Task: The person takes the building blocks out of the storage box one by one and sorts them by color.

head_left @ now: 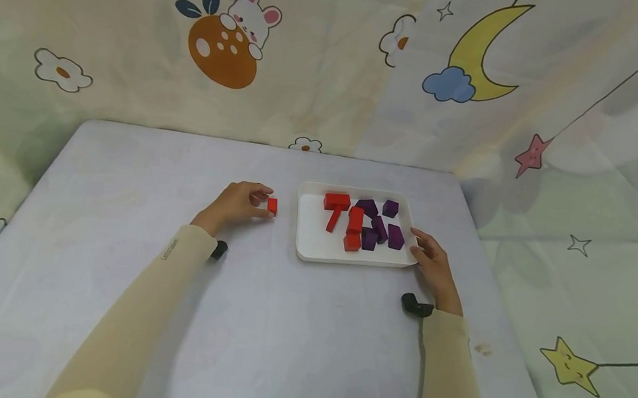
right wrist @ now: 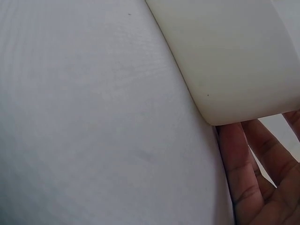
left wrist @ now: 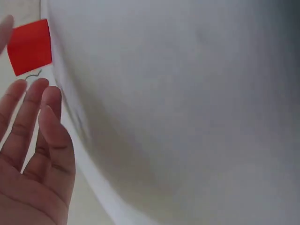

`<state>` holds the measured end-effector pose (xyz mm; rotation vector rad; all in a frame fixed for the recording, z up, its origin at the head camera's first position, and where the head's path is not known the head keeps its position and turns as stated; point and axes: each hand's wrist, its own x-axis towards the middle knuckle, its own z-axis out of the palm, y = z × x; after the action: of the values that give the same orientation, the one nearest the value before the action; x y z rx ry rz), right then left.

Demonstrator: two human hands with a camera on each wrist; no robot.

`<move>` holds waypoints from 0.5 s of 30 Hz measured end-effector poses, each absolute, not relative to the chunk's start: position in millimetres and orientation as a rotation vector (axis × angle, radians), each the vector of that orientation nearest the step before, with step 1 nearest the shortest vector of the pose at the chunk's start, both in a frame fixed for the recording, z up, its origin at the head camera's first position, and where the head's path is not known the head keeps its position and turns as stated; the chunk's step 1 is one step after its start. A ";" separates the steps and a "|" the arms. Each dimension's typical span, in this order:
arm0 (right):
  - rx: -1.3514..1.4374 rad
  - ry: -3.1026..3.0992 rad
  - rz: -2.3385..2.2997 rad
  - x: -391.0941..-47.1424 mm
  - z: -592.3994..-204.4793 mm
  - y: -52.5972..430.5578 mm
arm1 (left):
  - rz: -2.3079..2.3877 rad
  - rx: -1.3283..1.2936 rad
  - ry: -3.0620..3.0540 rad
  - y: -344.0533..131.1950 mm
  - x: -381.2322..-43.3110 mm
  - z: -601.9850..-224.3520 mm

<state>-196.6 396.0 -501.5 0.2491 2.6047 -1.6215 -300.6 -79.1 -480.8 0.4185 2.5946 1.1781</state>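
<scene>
A small red block [head_left: 272, 206] stands on the table left of the tray. My left hand [head_left: 242, 202] is around its near side, fingers spread and loosely bent; in the left wrist view a gap shows between the lower fingertips [left wrist: 35, 83] and the block. At the right end of the white tray [head_left: 310, 245], my right hand [head_left: 432, 261] touches the tray's outer wall with extended fingers. Inside the tray lie several red blocks [head_left: 337, 201] and several purple blocks [head_left: 396, 237], the red ones mostly left of the purple.
The tray rests on a white-covered table [head_left: 286, 334]. A printed cloth [head_left: 329, 68] hangs behind the table's back edge and along its right side. Each wrist carries a small black camera, like the one by the right sleeve [head_left: 452, 359].
</scene>
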 end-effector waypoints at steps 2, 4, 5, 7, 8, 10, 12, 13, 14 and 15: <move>0.248 2.602 -1.636 -195.8 -502.3 396.2 | 1.170 0.404 2.598 -77.5 -298.2 -475.2; 0.241 2.604 -1.651 -195.6 -503.0 396.2 | 1.203 0.403 2.606 -74.0 -295.2 -467.3; 0.236 2.607 -1.656 -195.7 -503.7 396.8 | 1.234 0.399 2.606 -71.7 -294.2 -463.9; 0.244 2.604 -1.660 -196.0 -503.6 397.4 | 1.307 0.413 2.594 -65.8 -292.2 -457.5; 0.244 2.603 -1.660 -196.3 -503.8 397.8 | 1.339 0.423 2.585 -62.1 -291.7 -455.4; 0.246 2.601 -1.655 -196.7 -503.7 398.1 | 1.413 0.422 2.544 -52.8 -289.4 -451.6; 0.253 2.593 -1.653 -197.3 -504.1 398.7 | 1.475 0.421 2.496 -41.8 -286.5 -450.3; 0.253 2.593 -1.649 -197.4 -504.3 398.9 | 1.502 0.420 2.472 -35.5 -284.6 -450.3; 0.250 2.592 -1.650 -197.6 -504.7 399.1 | 1.529 0.418 2.446 -28.9 -282.2 -450.2; 0.247 2.596 -1.646 -197.9 -505.2 399.0 | 1.559 0.424 2.420 -22.1 -279.4 -450.1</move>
<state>-197.9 399.0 -505.2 0.2474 2.5959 -1.6460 -279.4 -22.1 -450.1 0.4237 2.4204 1.5590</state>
